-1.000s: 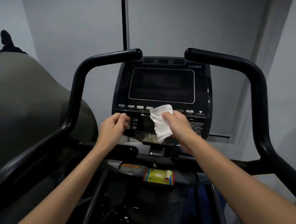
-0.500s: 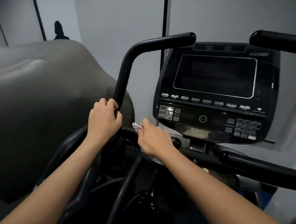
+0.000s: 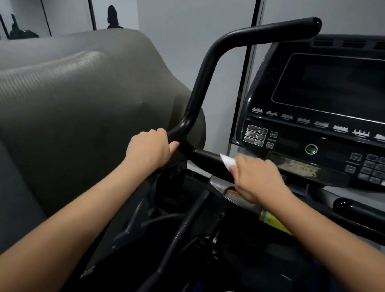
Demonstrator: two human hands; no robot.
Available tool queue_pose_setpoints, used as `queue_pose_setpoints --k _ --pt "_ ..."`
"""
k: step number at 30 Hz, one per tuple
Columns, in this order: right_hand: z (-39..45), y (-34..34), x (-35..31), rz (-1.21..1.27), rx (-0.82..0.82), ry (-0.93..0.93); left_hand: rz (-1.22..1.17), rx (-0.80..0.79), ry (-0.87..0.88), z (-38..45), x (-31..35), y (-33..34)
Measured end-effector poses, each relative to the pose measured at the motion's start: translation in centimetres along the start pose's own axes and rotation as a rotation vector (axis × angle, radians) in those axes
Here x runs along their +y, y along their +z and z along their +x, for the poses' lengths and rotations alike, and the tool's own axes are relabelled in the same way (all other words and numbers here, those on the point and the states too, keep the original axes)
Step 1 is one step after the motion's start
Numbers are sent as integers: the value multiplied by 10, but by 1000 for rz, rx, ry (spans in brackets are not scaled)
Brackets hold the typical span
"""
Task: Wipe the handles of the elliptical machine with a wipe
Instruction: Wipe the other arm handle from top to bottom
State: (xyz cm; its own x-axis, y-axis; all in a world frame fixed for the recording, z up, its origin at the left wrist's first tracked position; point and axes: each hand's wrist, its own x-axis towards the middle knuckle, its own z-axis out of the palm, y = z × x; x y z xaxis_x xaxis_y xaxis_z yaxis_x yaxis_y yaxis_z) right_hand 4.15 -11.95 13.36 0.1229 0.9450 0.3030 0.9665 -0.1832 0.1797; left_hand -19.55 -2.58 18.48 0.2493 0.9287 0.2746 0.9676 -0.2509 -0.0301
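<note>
Wipe (image 3: 228, 161): white, bunched up, only a corner poking out past the right hand's fingers, pressed onto the short handle just below the console.
Right hand (image 3: 256, 178): fingers curled shut around the wipe, knuckles up, a touch blurred.
Short handle (image 3: 205, 157): black, runs roughly level from the bend of the long handle toward the console; the wipe sits on it.
Left hand (image 3: 151, 146): wrapped around the long handle at its lower bend, thumb stretched toward the short handle.
Long handle (image 3: 205, 78): black, rises from the left hand, curves right near the top, ends in a rounded tip.
Console (image 3: 326, 109): dark screen, button rows beneath, right of both handles.
Cover (image 3: 64, 102): big grey moulded shell, left of the handles.
</note>
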Motion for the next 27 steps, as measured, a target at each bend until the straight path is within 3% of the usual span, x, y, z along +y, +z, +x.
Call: queue_pose_setpoints --k 7,11,15,20,27 --pt "49 -3 -54 59 -100 -95 -11 15 33 2 0 -1" --pt "67 -1 -80 98 -72 -142 -49 -7 6 3 2 -5" --pt "52 -6 -53 31 -110 -104 -75 -13 -9 1 3 -7" --pt "-4 -10 7 -131 -19 -47 -55 18 -6 2 3 -4" --pt "29 -14 -43 -152 -66 -145 -58 -40 -15 8 2 -2"
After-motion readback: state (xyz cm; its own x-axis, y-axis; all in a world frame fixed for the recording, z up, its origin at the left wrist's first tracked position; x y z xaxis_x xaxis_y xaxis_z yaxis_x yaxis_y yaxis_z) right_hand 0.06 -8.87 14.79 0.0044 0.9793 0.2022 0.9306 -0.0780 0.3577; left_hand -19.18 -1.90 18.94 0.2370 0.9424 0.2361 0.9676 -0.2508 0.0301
